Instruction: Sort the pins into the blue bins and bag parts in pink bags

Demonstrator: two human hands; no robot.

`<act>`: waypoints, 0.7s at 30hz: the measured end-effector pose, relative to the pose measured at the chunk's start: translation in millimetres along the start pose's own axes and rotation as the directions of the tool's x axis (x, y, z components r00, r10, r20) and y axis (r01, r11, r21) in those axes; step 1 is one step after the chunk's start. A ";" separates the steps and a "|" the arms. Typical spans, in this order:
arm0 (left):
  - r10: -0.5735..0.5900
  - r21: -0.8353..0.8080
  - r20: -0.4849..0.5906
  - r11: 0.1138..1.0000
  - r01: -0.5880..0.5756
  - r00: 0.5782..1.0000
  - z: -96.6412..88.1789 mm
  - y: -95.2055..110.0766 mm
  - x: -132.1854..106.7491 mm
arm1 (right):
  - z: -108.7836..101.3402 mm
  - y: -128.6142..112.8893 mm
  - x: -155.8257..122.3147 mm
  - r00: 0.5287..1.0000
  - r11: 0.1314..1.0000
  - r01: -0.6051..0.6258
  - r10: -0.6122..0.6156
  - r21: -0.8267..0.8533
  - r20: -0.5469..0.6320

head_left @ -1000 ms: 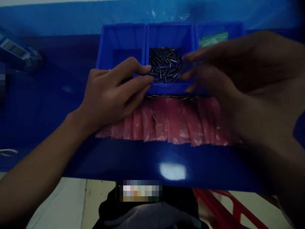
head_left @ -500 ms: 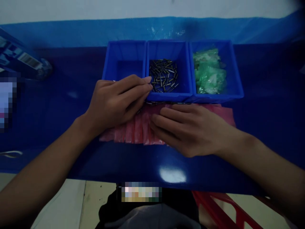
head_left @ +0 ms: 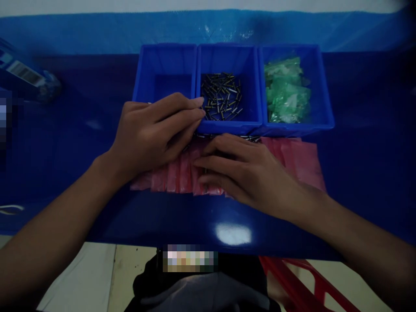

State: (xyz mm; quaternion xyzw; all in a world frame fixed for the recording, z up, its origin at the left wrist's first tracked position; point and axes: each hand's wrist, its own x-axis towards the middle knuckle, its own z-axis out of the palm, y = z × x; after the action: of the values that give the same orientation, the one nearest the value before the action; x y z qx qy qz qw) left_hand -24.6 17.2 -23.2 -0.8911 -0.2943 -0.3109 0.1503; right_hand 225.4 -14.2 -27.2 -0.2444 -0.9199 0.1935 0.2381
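My left hand rests at the front of the left and middle bins, its fingers pressed together with the tips by the middle bin's front corner. What they hold, if anything, is hidden. My right hand lies over a row of overlapping pink plastic bags, fingers bent and thumb near the forefinger. A small dark thing shows between them, too unclear to name. Blind rivets lie loose in the middle bin. More rivets form a line along the bags' upper edge, partly covered by my hands.
The left blue bin stands beside the middle one. In the right blue bin are green plastic packets. A blue box with a barcode is at the far left. The table's front edge runs just above my lap.
My right hand has shifted slightly left and up, its fingers spreading a little more and uncovering more pink bags at the right. My left hand stays by the bin corner. The view has tilted slightly.
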 end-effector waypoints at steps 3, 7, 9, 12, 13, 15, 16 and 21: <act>0.018 0.013 -0.008 1.000 -0.018 1.000 0.0 0.3 -0.1 | -0.6 -1.3 -0.4 1.000 0.999 -0.016 0.015 0.045 0.019; -0.002 0.005 0.005 1.000 0.002 1.000 -0.6 0.6 -0.1 | -1.3 -3.4 -0.3 0.997 0.968 -0.081 0.077 0.238 0.027; -0.006 -0.001 0.001 1.000 0.006 1.000 -0.1 0.4 -0.3 | -3.3 -5.5 1.3 0.989 0.899 -0.134 0.149 0.418 -0.004; 0.018 0.020 -0.020 1.000 -0.018 1.000 1.9 -0.7 -1.1 | -9.9 -9.0 6.4 0.937 0.757 -0.185 0.327 0.627 -0.119; 0.026 0.035 -0.024 0.999 -0.026 0.999 2.6 -1.0 -1.2 | -12.7 -9.6 8.4 0.898 0.753 -0.186 0.391 0.631 -0.202; 0.019 0.051 -0.027 0.999 -0.018 0.999 3.5 -1.2 -1.3 | -18.1 -9.2 12.0 0.806 0.793 -0.208 0.470 0.572 -0.359; 0.012 0.051 -0.029 0.999 -0.010 1.000 3.6 -1.0 -1.1 | -20.3 -8.2 13.2 0.779 0.818 -0.214 0.473 0.535 -0.411; -0.012 0.033 -0.041 0.999 0.014 0.999 0.5 3.1 0.8 | -23.7 -1.8 8.3 0.858 0.918 -0.087 0.266 0.386 -0.439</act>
State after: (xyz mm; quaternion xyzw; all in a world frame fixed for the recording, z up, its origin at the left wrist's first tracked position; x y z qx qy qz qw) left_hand -21.9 15.4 -23.4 -0.8801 -0.3021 -0.3248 0.1691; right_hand 231.0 -5.5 -4.3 -0.3227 -0.7542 0.3094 0.4809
